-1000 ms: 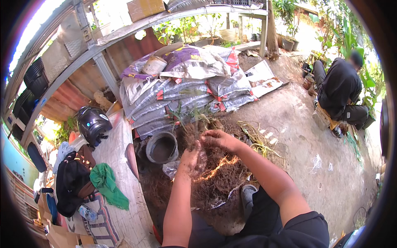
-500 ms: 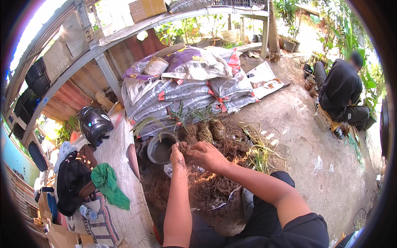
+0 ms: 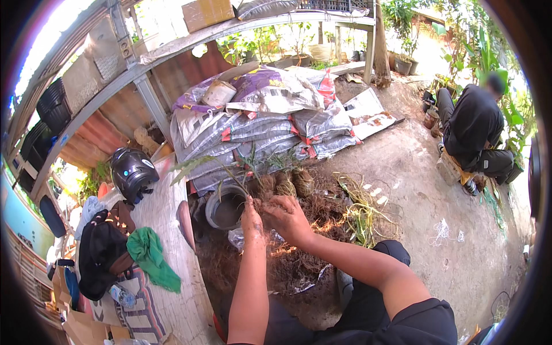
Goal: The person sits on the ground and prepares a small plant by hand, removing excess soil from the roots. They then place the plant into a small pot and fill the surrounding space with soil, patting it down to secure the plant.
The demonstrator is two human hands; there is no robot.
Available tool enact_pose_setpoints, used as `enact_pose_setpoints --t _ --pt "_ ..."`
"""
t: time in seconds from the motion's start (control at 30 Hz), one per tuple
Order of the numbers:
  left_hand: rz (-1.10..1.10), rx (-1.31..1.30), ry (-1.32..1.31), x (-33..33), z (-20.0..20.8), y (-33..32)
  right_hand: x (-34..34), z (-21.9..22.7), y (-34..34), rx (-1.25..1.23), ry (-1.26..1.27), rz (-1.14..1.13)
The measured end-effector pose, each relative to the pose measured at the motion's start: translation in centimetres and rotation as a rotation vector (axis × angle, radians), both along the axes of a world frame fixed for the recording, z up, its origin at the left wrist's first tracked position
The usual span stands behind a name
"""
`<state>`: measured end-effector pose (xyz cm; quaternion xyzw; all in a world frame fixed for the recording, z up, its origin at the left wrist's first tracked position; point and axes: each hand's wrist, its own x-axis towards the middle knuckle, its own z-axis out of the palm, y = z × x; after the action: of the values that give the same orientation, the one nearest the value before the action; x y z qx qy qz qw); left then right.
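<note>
My left hand (image 3: 252, 223) is closed around the base of a small plant (image 3: 210, 163), whose long green leaves slant up and to the left. Right beside it, my right hand (image 3: 288, 219) has its fingers bent in at the plant's brown root end, mostly hidden between the hands. A grey round pot (image 3: 226, 208) stands just left of my left hand, with dark stuff inside. Beyond my hands sit several plants with wrapped, rounded root balls (image 3: 286, 184). Dark soil and loose root fibre (image 3: 305, 259) lie below my hands.
Stacked sacks (image 3: 259, 126) rise behind the plants. A pale board (image 3: 167, 230) on the left bears a black helmet (image 3: 133, 174) and a green cloth (image 3: 152, 259). Yellowish stalks (image 3: 365, 215) lie right of the soil. Another person (image 3: 474, 126) sits at the far right.
The plant's leaves have swung up and further left. My hands have shifted slightly, the right one's fingers drawing in closer to the root end.
</note>
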<state>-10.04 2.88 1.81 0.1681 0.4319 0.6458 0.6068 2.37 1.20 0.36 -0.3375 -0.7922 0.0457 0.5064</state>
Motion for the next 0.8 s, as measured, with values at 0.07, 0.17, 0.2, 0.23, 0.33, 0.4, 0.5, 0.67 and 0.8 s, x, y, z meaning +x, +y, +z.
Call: enact_pose_setpoints --t 0.07,0.17,0.2,0.23,0.33,0.4,0.5,0.67,0.8 --pt "0.053 0.026 0.097 -0.3 -0.9 0.7 0.0 0.0 0.1 0.004 -0.033 -0.012" --pt "0.087 0.007 0.264 -0.1 -0.3 0.4 -0.2 0.0 0.0 -0.072 -0.057 -0.046" --pt "0.105 0.014 0.248 -0.1 -0.4 0.5 -0.3 0.2 -0.2 -0.102 -0.064 -0.059" --pt "0.124 0.021 0.231 -0.1 -0.6 0.6 -0.5 0.2 -0.4 -0.132 -0.071 -0.072" --pt "0.134 0.048 0.115 -0.2 -1.3 1.0 -0.8 -0.8 0.1 -0.204 0.046 -0.015" --pt "0.146 0.049 0.107 -0.1 -1.2 1.0 -1.2 -0.8 -0.4 -0.341 0.226 0.002" --pt "0.193 0.034 0.2 0.3 -1.0 1.0 -1.7 -1.5 -0.6 -0.485 0.348 0.017" --pt "0.179 0.1 0.101 0.8 -1.8 0.9 -1.7 -1.7 -0.7 -0.646 0.476 0.072" --pt "0.194 0.052 0.18 1.6 -0.1 0.1 -1.6 -2.5 0.0 -0.711 0.581 0.139"
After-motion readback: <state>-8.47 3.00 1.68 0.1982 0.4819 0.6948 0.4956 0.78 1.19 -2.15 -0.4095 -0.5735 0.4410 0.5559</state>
